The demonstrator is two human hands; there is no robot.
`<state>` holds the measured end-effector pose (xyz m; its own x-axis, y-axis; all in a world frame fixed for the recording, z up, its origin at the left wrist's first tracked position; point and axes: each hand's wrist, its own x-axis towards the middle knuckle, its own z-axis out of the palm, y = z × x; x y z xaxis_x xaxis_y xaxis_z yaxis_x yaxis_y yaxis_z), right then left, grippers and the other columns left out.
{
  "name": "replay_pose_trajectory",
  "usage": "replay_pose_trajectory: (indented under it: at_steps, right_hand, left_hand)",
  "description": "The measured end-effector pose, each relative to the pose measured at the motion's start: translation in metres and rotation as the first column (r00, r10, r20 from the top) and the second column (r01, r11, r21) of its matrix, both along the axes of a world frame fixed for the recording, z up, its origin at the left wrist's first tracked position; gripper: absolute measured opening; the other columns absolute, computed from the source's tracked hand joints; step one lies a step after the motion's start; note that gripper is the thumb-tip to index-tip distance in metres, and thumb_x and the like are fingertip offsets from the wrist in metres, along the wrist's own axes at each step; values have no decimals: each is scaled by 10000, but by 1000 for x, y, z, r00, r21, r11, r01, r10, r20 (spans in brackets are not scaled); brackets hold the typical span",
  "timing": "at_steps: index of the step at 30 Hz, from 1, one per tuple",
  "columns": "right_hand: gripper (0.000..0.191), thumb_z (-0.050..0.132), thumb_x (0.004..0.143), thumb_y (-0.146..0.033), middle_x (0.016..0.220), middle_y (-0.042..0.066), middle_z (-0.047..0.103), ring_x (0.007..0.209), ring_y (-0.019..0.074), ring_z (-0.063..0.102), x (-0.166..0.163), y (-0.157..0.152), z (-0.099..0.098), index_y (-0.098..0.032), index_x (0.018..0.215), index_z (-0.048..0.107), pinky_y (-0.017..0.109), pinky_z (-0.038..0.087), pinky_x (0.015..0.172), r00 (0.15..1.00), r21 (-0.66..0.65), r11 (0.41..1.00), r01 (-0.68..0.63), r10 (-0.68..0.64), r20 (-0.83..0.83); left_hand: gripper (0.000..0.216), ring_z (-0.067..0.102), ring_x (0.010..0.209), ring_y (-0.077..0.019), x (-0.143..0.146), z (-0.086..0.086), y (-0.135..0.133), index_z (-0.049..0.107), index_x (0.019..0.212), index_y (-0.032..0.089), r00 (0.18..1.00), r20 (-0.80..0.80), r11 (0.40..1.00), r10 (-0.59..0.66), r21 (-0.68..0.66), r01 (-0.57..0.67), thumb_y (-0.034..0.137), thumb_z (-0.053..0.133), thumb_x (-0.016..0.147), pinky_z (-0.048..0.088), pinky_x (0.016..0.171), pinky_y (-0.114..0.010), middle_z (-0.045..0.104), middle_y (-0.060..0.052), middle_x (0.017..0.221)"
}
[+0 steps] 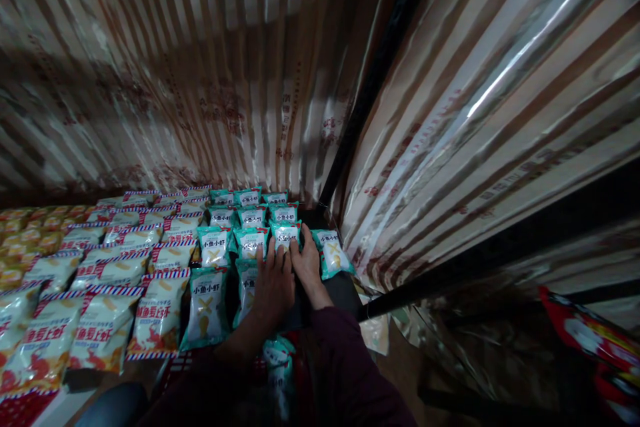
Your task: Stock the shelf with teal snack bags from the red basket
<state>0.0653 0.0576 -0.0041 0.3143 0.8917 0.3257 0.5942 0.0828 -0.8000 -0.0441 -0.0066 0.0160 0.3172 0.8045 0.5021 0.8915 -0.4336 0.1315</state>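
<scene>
Teal-and-white snack bags stand in rows on a dark shelf, and both my hands reach in among them. My left hand [275, 280] lies with its fingers stretched forward over the lower part of one snack bag [287, 233]. My right hand [307, 265] holds that bag's right side, thumb in front and fingers along the edge. Right of my right hand, another teal bag [331, 252] leans toward the curtain. A taller-looking teal bag [205, 307] stands at the front left, and one more [246, 290] is partly hidden behind my left hand.
Striped-edge snack bags [160, 310] fill the rows to the left, with small yellow packets [30, 237] beyond. Patterned sheeting [240, 80] hangs behind and at right. A dark post [370, 73] rises at the corner. A teal bag [280, 373] sits below; red packages [590, 340] are at right.
</scene>
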Motion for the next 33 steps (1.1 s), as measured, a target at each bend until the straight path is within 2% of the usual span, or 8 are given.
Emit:
replay_pose_trajectory:
  at_steps: [5, 11, 18, 26, 30, 33]
  right_hand:
    - [603, 441, 862, -388, 1380, 166, 523, 1298, 263, 467, 3, 3, -1, -82, 1381, 448, 427, 354, 1101, 999, -36, 999, -28, 26, -47]
    - [648, 471, 863, -468, 1405, 160, 499, 1336, 289, 425, 5, 13, 3, -115, 1404, 421, 453, 314, 1123, 984, -142, 989, -41, 15, -176]
    - [564, 498, 867, -468, 1274, 117, 616, 1181, 257, 567, 7, 24, -2, -174, 1348, 505, 417, 399, 1052, 986, -160, 984, -78, 53, -157]
    - [610, 479, 870, -526, 1371, 112, 545, 1272, 261, 498, 10, 35, 4, -192, 1380, 471, 415, 355, 1089, 981, -195, 977, -84, 46, -189]
    - [599, 457, 881, -510, 1317, 110, 588, 1208, 253, 554, 7, 40, 9, -188, 1387, 458, 409, 396, 1054, 971, -192, 969, -155, 114, -208]
    - [593, 460, 880, -507, 1291, 103, 605, 1203, 251, 557, 5, 40, 9, -186, 1379, 467, 406, 400, 1052, 971, -188, 971, -146, 105, -214]
  left_hand:
    - [449, 207, 1438, -354, -2, 5, -3, 546, 1272, 126, 999, -13, 999, 29, -13, -29, 306, 544, 860, 216, 1149, -595, 427, -165, 1463]
    - [424, 261, 1421, -350, -3, 4, -11, 560, 1258, 136, 999, -5, 999, 37, -36, -38, 290, 530, 864, 227, 1149, -594, 486, -145, 1420]
    - [431, 270, 1416, -357, 1, 4, 0, 546, 1251, 106, 999, -24, 997, 25, -71, -27, 283, 528, 859, 234, 1141, -611, 498, -175, 1397]
    - [448, 287, 1407, -363, 2, 12, 17, 523, 1273, 77, 999, -27, 997, 34, -64, -36, 263, 522, 866, 224, 1152, -598, 485, -210, 1395]
    - [429, 333, 1390, -344, 4, 13, 24, 533, 1259, 78, 998, -46, 997, 43, -64, -46, 251, 517, 867, 226, 1153, -593, 510, -213, 1370]
    - [419, 350, 1378, -353, 5, 11, 25, 546, 1251, 82, 997, -50, 997, 52, -49, -54, 252, 514, 869, 235, 1149, -591, 512, -207, 1371]
